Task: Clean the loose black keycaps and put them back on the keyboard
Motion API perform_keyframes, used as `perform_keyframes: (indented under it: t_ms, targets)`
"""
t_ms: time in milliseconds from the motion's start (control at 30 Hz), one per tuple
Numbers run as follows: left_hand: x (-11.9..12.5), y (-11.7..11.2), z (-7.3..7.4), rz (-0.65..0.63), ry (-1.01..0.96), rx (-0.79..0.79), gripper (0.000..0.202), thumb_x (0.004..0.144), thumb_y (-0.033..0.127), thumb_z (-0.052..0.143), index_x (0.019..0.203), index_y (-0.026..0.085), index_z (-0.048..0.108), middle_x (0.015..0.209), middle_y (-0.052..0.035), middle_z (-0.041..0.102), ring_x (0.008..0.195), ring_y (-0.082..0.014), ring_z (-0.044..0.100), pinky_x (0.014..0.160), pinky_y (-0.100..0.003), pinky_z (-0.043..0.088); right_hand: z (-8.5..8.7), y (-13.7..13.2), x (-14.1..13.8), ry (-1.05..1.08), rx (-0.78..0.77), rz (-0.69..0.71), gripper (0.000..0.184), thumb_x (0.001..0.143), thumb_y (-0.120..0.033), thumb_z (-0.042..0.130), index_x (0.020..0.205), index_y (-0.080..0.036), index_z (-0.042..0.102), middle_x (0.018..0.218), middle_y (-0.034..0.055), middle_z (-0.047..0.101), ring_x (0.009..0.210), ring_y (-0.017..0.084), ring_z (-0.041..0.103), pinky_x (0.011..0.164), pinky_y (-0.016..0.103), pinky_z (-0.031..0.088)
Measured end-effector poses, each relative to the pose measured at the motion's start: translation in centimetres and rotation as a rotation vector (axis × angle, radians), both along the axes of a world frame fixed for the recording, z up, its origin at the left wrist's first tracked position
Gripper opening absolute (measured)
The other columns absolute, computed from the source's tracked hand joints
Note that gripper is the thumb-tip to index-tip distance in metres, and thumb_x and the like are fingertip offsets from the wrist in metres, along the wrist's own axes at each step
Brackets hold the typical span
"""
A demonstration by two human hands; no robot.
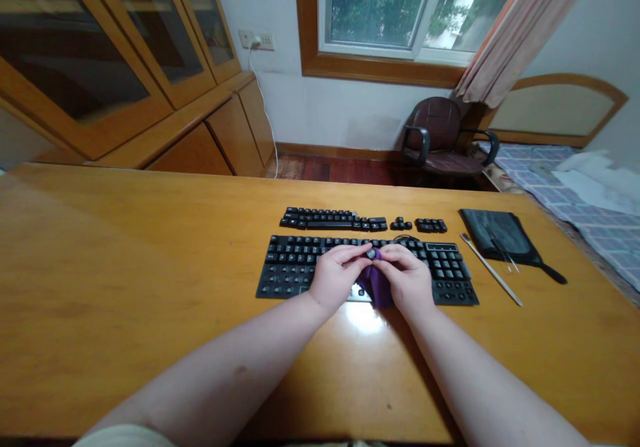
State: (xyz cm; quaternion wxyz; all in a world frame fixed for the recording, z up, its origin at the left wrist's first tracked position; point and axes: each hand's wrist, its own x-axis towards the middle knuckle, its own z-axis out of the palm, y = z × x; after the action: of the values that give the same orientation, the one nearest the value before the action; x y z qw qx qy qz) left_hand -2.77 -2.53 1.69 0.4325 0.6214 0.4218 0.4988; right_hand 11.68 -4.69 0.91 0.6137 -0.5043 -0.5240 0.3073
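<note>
A black keyboard (pixel 295 267) lies on the wooden table (pixel 125 267), partly stripped of keys. Rows of loose keycaps (pixel 333 219) are lined up just behind it. Both my hands meet over the keyboard's middle. My left hand (pixel 336 277) pinches a small dark keycap (pixel 371 253) with its fingertips. My right hand (pixel 411 277) is closed on a purple cloth (pixel 376 285) and presses it against the same keycap. The keys under my hands are hidden.
A black pouch (pixel 497 233) with thin tools on it and a black-handled brush (pixel 550 272) lie at the right. A long metal tool (pixel 493 270) rests beside the keyboard. A brown chair (pixel 443 137), wooden cabinets (pixel 150 67) and a bed (pixel 590 200) stand beyond the table.
</note>
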Motion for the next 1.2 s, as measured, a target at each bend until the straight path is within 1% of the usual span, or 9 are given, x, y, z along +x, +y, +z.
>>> perform_keyframes:
  t_ms: [67,167,267,400,567,733,800,1067,1200]
  targets:
    - [0.0,0.0,0.1,0.000,0.014,0.004,0.023,0.073,0.015,0.066,0.094,0.022,0.072,0.089,-0.0040,0.072,0.084,-0.0170,0.066,0.081,-0.031,0.055,0.1,-0.1,0.0,-0.027,-0.011,0.007,0.003,0.069,-0.022,0.071,0.071,-0.024,0.072,0.079,0.0030,0.066,0.078,0.018,0.062,0.076,0.038,0.053]
    - [-0.1,0.0,0.1,-0.016,0.033,0.046,0.022,0.074,0.015,0.065,0.094,0.022,0.072,0.091,-0.0043,0.072,0.085,-0.0177,0.066,0.083,-0.033,0.055,0.3,-0.1,0.2,-0.083,-0.043,0.083,0.014,0.074,-0.024,0.066,0.086,-0.026,0.073,0.088,0.0041,0.067,0.084,0.018,0.062,0.079,0.038,0.052]
    - [0.0,0.1,-0.2,-0.036,0.038,0.058,0.024,0.076,0.015,0.062,0.098,0.023,0.071,0.098,-0.0043,0.071,0.092,-0.0180,0.065,0.089,-0.035,0.052,0.5,-0.1,0.1,-0.094,-0.008,0.063,0.012,0.073,-0.022,0.068,0.083,-0.027,0.073,0.085,0.0034,0.067,0.083,0.018,0.062,0.077,0.037,0.052]
    - [0.5,0.1,-0.7,-0.076,-0.118,-0.073,0.027,0.079,0.012,0.057,0.104,0.018,0.065,0.101,-0.0065,0.070,0.093,-0.0167,0.066,0.087,-0.032,0.053,0.6,-0.2,0.0,-0.098,0.061,-0.006,0.009,0.070,-0.019,0.070,0.071,-0.027,0.072,0.076,0.0016,0.065,0.075,0.016,0.062,0.072,0.034,0.052]
    - [0.6,0.3,-0.7,-0.100,-0.239,-0.185,0.021,0.074,0.012,0.062,0.095,0.015,0.064,0.095,-0.0073,0.069,0.089,-0.0162,0.066,0.085,-0.033,0.054,0.8,-0.3,0.3,-0.185,0.025,0.031,0.014,0.076,-0.022,0.065,0.085,-0.028,0.074,0.085,0.0031,0.067,0.081,0.018,0.062,0.076,0.036,0.052]
    - [0.1,0.4,-0.6,-0.019,-0.139,-0.033,0.018,0.071,0.014,0.067,0.088,0.019,0.071,0.096,-0.0054,0.066,0.090,-0.0165,0.064,0.085,-0.033,0.054,1.0,-0.3,0.5,-0.189,0.026,0.056,0.015,0.079,-0.023,0.062,0.088,-0.028,0.073,0.087,0.0035,0.067,0.084,0.017,0.062,0.079,0.036,0.051]
    - [0.1,0.4,-0.5,-0.017,-0.111,-0.028,0.020,0.071,0.014,0.066,0.089,0.021,0.072,0.094,-0.0048,0.067,0.089,-0.0168,0.064,0.087,-0.034,0.054,1.0,-0.2,0.6,-0.192,0.023,0.067,0.016,0.080,-0.024,0.062,0.090,-0.028,0.073,0.089,0.0035,0.066,0.085,0.017,0.062,0.080,0.036,0.051]
    - [0.5,0.3,-0.2,-0.072,-0.304,-0.305,0.028,0.068,0.012,0.068,0.096,0.016,0.070,0.096,-0.0067,0.073,0.091,-0.0201,0.068,0.089,-0.035,0.053,0.7,0.1,1.0,-0.257,-0.006,0.159,0.022,0.080,-0.023,0.061,0.099,-0.028,0.071,0.093,0.0047,0.066,0.089,0.017,0.062,0.082,0.034,0.050]
    - [0.5,0.3,-0.3,-0.064,-0.306,-0.326,0.030,0.067,0.013,0.069,0.097,0.016,0.069,0.095,-0.0069,0.073,0.092,-0.0213,0.068,0.088,-0.036,0.054,0.8,0.0,0.7,-0.200,0.019,0.046,0.011,0.075,-0.022,0.065,0.080,-0.027,0.074,0.081,0.0033,0.066,0.079,0.017,0.062,0.075,0.033,0.052]
